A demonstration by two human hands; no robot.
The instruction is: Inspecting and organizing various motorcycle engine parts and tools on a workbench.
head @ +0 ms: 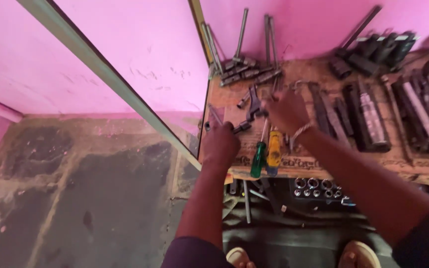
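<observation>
Right hand point(286, 110) curled on a dark metal tool point(254, 105), just left; left hand point(220, 144) fisted near a socket point(242, 127); grip contents unclear.

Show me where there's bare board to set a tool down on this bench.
Bare wood shows on the wooden board along its front edge, right of the yellow screwdriver and the green screwdriver and under the right hand. The back, by the long sockets, and the right side, with dark tools, are crowded. The left hand covers the left corner.
</observation>
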